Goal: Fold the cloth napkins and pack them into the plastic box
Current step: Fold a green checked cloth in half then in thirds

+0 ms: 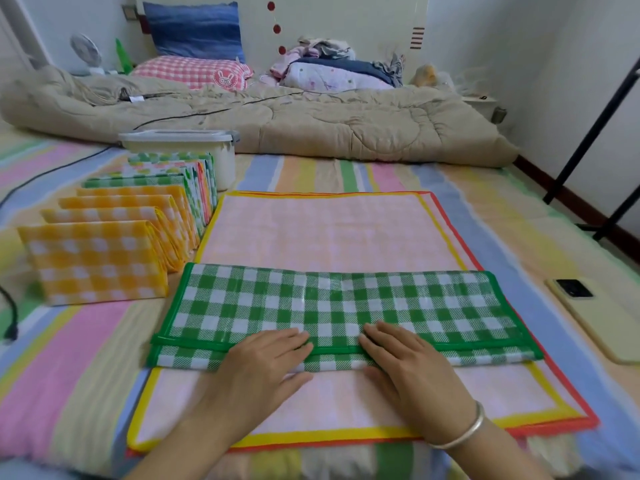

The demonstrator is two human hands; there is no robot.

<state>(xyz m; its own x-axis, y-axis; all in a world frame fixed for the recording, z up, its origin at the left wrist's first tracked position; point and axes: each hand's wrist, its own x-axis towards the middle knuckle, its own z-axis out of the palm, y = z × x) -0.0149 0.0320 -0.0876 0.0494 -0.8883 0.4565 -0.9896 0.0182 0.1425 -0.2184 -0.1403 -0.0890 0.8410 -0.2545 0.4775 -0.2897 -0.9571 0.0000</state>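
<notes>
Bright even daylight, soft faint shadows, slight overall softness, wide-angle bending at edges

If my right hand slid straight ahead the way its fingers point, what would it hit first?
The right hand would only cross the flat green napkin and pink napkin; first obstacle is probably the plastic box, depth unclear.
</notes>
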